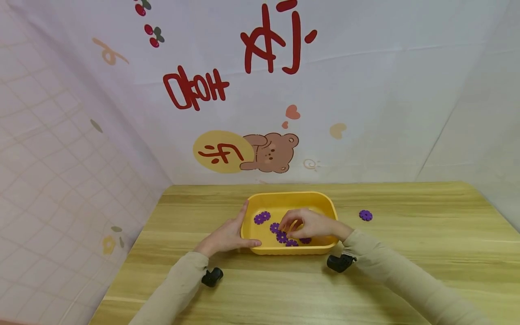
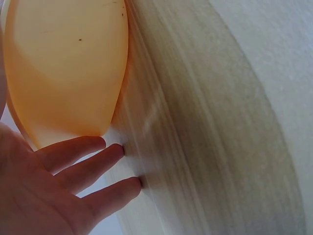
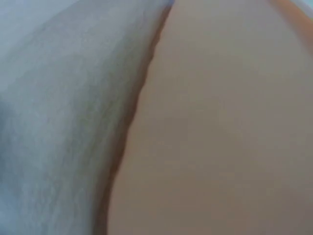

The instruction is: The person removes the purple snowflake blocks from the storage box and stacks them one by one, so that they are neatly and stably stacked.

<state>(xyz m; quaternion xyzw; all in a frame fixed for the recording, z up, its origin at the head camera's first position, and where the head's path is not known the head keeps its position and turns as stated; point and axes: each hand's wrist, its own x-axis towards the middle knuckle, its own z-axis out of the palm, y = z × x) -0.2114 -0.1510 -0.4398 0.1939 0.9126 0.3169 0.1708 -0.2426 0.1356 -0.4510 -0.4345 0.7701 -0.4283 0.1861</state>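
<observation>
A yellow plastic bin [image 1: 290, 250] stands on the table with several purple notched discs [image 1: 262, 217] on its floor. At its left end is my left hand [image 1: 227, 234]; the thumb lies over the near corner of the rim. In the left wrist view the fingers [image 2: 88, 169] are straight and spread beside the bin's outer wall. My right hand [image 1: 310, 223] reaches inside, fingers bent downward over another purple disc [image 1: 282, 237]. Whether its fingertips pinch a disc is too small to tell. Only the bin's blurred side [image 3: 210, 127] fills most of the right wrist view.
One more purple disc [image 1: 365, 215] lies on the wooden table [image 1: 422, 234] to the right of the bin. Behind the table hangs a white printed cloth [image 1: 378, 90] with a bear and red characters. Black wrist devices [image 1: 340, 263] sit under both sleeves.
</observation>
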